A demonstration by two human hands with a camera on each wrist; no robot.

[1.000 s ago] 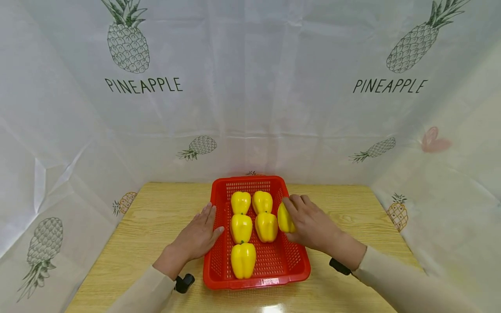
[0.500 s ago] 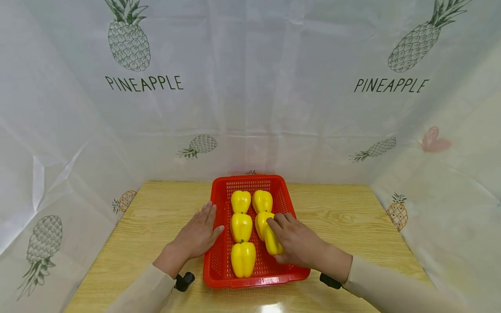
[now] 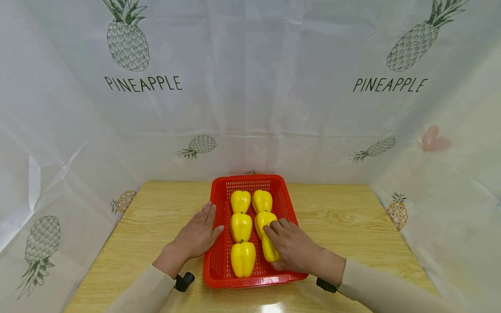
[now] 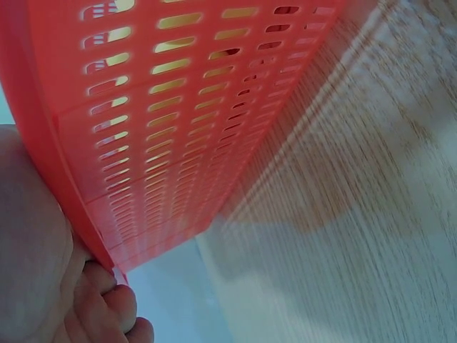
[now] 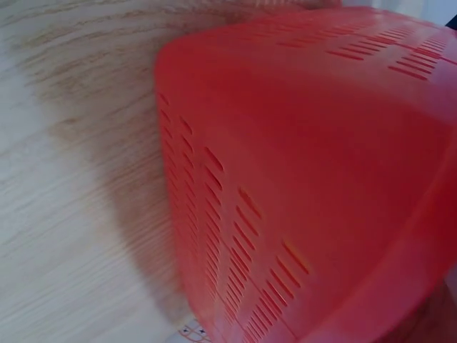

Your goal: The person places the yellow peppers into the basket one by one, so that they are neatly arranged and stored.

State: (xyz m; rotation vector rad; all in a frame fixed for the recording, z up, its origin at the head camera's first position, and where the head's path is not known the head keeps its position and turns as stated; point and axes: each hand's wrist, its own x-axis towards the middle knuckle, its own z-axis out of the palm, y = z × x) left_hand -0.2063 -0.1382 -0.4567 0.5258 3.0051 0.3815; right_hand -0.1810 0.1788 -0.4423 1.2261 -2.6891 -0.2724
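Observation:
A red slotted plastic basket [image 3: 236,283] stands on the table with yellow bell peppers inside. Three peppers form the left column, the nearest [image 3: 243,260] being by the front wall. Two more make the right column, the far one [image 3: 262,201] and a middle one [image 3: 265,221] partly behind fingers. My right hand [image 3: 299,248] grips another yellow bell pepper [image 3: 269,250] low in the basket, just in front of the middle one. My left hand [image 3: 195,234] rests on the basket's left rim, fingers fairly straight. In the right wrist view the basket's outer wall [image 5: 321,143] hides the peppers.
Wood-grain table [image 3: 164,208] surrounds the basket. A white sheet [image 3: 274,108] printed with pineapples hangs behind and along both sides. Each wrist carries a black strap device, such as the left one [image 3: 185,281].
My right hand has carried the bell pepper from the basket's right rim down and toward the near end, in line with the right column. The left hand keeps its place.

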